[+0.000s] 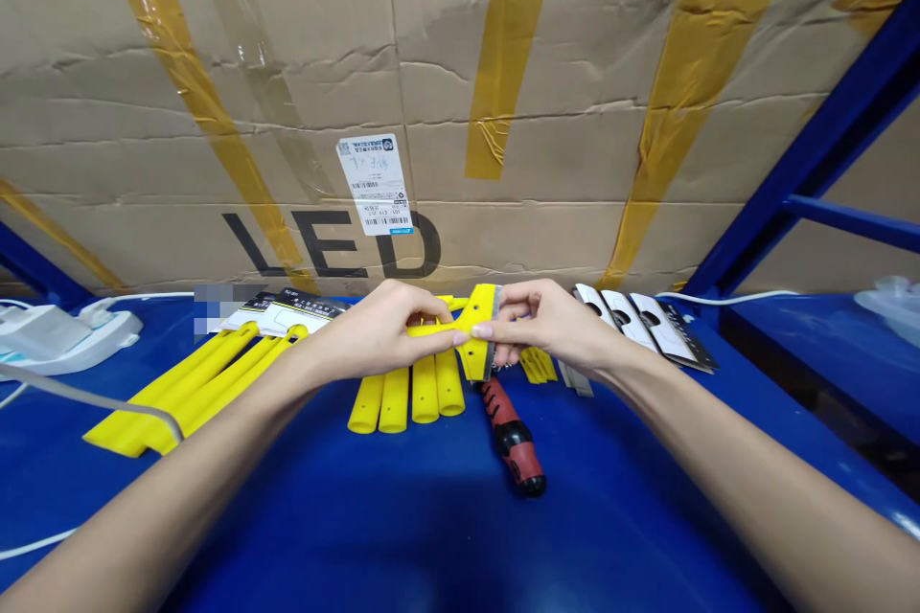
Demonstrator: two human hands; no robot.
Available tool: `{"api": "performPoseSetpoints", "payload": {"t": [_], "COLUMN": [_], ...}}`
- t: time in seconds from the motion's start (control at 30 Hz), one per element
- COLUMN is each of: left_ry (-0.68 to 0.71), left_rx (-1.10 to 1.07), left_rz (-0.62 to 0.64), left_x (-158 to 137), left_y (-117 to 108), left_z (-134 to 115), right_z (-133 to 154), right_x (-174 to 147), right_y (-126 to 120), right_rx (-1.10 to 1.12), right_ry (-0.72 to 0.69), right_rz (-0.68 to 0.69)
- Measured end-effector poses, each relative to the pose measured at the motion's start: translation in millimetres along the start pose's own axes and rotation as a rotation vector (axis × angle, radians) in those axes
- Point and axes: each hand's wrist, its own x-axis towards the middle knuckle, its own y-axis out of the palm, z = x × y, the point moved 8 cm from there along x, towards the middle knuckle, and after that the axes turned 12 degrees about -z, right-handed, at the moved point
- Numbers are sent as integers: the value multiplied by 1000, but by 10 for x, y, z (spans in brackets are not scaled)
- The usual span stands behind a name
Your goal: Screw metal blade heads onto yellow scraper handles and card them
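"One yellow scraper (474, 311); how is it held?"
"From both sides: the left hand (388, 330) pinches its left part, and the right hand (557, 324) closes thumb and fingers on it by the metal blade (496, 304)."
"And below that grip?"
"A red-and-black tool handle (516, 445) lies just beneath, on the blue table (402, 517), with four yellow tubes (395, 402) under the left hand."
"To its right?"
"Black-and-white cards (654, 326), just past the right hand."

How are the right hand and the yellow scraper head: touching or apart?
Touching: in the head view, the right hand lays its thumb on the yellow scraper head, across its metal edge.
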Motion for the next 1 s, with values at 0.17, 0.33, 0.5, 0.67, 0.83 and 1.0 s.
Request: {"api": "performPoseSetpoints", "payload": {"t": [0.17,0.33,0.5,0.67,0.83,1.0], "left_ry": [9,-30,-34,-55,-38,1], "left_rx": [36,23,24,26,39,10], "left_rz": [-15,-5,-27,-59,-61,-86], "left_x": [-11,-6,-5,-8,-5,-4], "left_y": [-9,15,-39,-114,-115,-129], "left_z": [9,49,63,80,62,16], "right_z": [36,48,70,141,157,204], "right_x": [-22,-14,-9,-61,-77,-79], "right_y": [-7,-37,-44,8,12,-18], "right_rx": [-84,-122,-68,-106,-152,-276], "right_ry": [-10,-51,-60,-65,-66,-118], "right_rz": [20,-11,17,69,47,-30]}}
